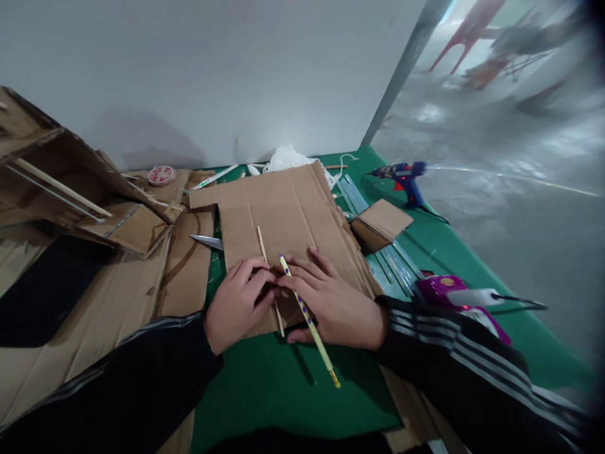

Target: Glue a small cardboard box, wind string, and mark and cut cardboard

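Note:
A flat sheet of cardboard (278, 208) lies on the green table, with a thin wooden stick (261, 242) resting on it near its front edge. My left hand (241, 302) is over the stick, its fingers bent and pressed around it. Across the sheet's front part my right hand (331, 296) lies with its fingers spread, the fingertips beside the left ones. A yellow pencil with purple dots (309, 321) slants between the fingers of my right hand, its tip up and its gold end toward me. The blade of a pointed metal tool (208, 241) shows left of the sheet.
A cardboard structure (70, 170) and a black flat object (51, 290) are on the left. On the right are a blue glue gun (407, 180), clear glue sticks (394, 265), a small cardboard box (380, 224) and a purple device (442, 290). White string (288, 159) lies behind.

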Tool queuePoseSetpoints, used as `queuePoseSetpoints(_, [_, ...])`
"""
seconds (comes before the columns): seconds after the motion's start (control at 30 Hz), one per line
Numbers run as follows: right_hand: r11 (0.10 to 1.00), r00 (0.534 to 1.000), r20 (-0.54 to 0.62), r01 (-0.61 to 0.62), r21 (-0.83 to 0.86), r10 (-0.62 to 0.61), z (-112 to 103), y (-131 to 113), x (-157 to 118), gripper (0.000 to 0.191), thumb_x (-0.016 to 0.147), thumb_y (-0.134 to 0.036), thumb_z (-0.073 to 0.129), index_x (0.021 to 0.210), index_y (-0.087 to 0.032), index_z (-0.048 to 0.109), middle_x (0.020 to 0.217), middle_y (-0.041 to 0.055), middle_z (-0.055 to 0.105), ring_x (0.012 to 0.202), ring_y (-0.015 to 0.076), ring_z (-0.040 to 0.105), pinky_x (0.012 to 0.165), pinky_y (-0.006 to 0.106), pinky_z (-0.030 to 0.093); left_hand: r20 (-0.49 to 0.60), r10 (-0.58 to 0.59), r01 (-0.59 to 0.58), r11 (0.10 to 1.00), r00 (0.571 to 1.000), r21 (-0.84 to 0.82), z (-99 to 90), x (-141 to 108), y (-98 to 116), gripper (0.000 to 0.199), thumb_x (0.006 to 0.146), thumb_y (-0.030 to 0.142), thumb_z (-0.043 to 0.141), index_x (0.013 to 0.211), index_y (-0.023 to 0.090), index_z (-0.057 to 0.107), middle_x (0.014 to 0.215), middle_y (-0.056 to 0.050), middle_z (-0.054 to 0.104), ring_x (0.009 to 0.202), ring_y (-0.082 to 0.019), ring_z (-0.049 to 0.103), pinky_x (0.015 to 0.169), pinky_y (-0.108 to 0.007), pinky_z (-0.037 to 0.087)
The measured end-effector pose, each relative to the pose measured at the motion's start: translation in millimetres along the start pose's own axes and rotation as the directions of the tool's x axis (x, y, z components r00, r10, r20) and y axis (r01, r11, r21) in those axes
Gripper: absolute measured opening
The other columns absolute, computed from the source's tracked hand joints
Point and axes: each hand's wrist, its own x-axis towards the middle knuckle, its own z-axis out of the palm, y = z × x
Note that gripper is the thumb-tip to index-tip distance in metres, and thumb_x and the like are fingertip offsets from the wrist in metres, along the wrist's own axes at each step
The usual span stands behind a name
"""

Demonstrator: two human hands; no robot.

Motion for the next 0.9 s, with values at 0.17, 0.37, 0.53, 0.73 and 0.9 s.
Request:
queuePoseSetpoints(0.17, [1.0, 1.0, -0.013, -0.007, -0.023, 0.007, 1.6, -2.3, 0.9, 0.066, 0.075, -0.053, 0.073, 0.126, -0.017, 0.05, 0.139, 0.0146, 0.051, 0.142, 0.0302, 0.028, 0.118, 0.058, 0.006, -0.001, 0.003, -0.003, 1.0, 1.0, -0.003, -2.0, 2.6, -1.9, 0.007, 0.092, 0.017, 0.055, 0.097, 0.018, 0.059, 0.109, -0.008, 0.056, 0.107, -0.023, 0.055, 0.095, -0.042, 0.046])
queuePoseSetpoints(0.37, [1.0, 1.0, -0.014, -0.013, -0.023, 0.013, 0.3, -2.9, 1.4, 0.064, 0.074, -0.047, 0.075, 0.126, -0.019, 0.049, 0.138, 0.0139, 0.052, 0.142, 0.0301, 0.029, 0.117, 0.059, 0.008, -0.01, 0.007, -0.008, 1.0, 1.0, -0.009, -1.9, 4.5, -3.5, 0.007, 0.091, 0.018, 0.055, 0.096, 0.02, 0.059, 0.107, -0.007, 0.057, 0.104, -0.023, 0.056, 0.093, -0.042, 0.047])
queuePoseSetpoints(0.53, [1.0, 1.0, -0.013, -0.018, -0.022, 0.017, 0.0, -3.0, 1.1, 0.066, 0.075, -0.047, 0.075, 0.127, -0.017, 0.049, 0.136, 0.014, 0.052, 0.142, 0.0299, 0.029, 0.118, 0.058, 0.008, -0.015, 0.007, -0.007, 1.0, 1.0, 0.0, -2.6, 5.7, -3.0, 0.007, 0.092, 0.019, 0.054, 0.095, 0.02, 0.06, 0.106, -0.007, 0.058, 0.103, -0.023, 0.057, 0.092, -0.042, 0.048])
queuePoseSetpoints(0.73, [1.0, 1.0, -0.012, -0.017, -0.025, 0.016, 0.9, -3.0, 0.7, 0.066, 0.076, -0.048, 0.073, 0.129, -0.017, 0.048, 0.138, 0.0135, 0.052, 0.142, 0.0295, 0.028, 0.118, 0.058, 0.006, -0.014, 0.009, -0.009, 1.0, 1.0, -0.001, -1.4, 5.2, -4.2, 0.007, 0.092, 0.02, 0.054, 0.096, 0.02, 0.059, 0.107, -0.007, 0.057, 0.104, -0.023, 0.056, 0.092, -0.042, 0.047])
queuePoseSetpoints(0.9, [1.0, 1.0, -0.013, -0.015, -0.021, 0.015, 0.8, -2.6, 0.6, 0.065, 0.075, -0.047, 0.074, 0.128, -0.018, 0.048, 0.137, 0.0135, 0.052, 0.142, 0.0298, 0.028, 0.118, 0.058, 0.006, -0.013, 0.008, -0.008, 1.0, 1.0, -0.004, -1.9, 4.9, -4.2, 0.007, 0.093, 0.021, 0.053, 0.096, 0.02, 0.059, 0.107, -0.007, 0.057, 0.104, -0.023, 0.056, 0.092, -0.042, 0.047])
